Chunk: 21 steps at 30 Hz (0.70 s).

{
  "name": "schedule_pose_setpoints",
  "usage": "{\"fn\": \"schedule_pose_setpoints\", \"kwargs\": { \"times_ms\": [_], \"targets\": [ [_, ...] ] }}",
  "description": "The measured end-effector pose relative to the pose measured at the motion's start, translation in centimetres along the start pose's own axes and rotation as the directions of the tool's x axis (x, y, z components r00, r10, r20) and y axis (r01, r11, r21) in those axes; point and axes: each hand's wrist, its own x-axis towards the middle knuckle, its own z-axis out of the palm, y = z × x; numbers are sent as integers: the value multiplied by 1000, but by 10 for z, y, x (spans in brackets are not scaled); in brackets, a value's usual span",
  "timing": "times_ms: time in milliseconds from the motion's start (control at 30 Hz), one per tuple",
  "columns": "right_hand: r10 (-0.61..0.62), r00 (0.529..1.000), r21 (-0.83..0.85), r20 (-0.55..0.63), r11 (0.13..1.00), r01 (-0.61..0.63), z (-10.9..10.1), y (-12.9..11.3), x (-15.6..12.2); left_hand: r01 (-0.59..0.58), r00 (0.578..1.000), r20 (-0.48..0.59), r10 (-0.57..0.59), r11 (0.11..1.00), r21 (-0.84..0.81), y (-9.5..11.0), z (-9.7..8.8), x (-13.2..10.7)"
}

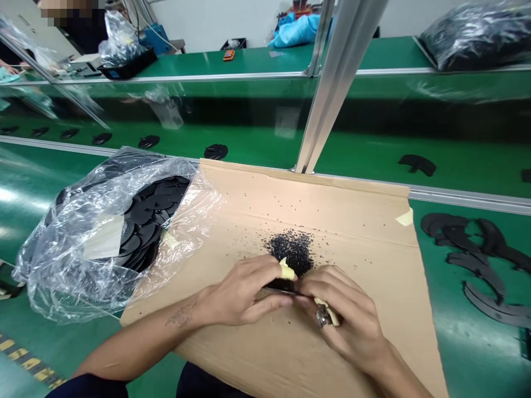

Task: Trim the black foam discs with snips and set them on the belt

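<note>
Two hands: L hand, R hand together, pinching black piece w/ yellow tape
Under: cardboard sheet, black granules just beside hands
Left: plastic bag of black discs

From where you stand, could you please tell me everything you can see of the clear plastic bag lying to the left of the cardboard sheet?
The clear plastic bag is thin, glossy, crumpled film, lying on its side on the green conveyor belt. Through its open, loosely folded end show many flat, round black pieces, stacked in overlapping rows. A pale paper label or tape patch sits on its side. Its film spreads over the left edge of the cardboard sheet.
</note>
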Motion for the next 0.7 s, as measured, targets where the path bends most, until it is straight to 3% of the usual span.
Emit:
{"fn": "schedule_pose_setpoints", "kwargs": {
  "times_ms": [133, 333, 700],
  "targets": [
    [59, 998, -43, -27, 997, -60, -8, 5, 2, -31, 996, -78, 30, 999, -21, -1, -2, 2],
    [69, 996, -378, 63, 925, -40, -11, 16, -2, -66, 992, -107, 63, 998, -21, -6, 1, 1],
    [88, 991, -427, 101, 903, -37, -5, 10, -3, -88, 992, -102, 80, 993, -75, -3, 3, 1]
  ]
}}
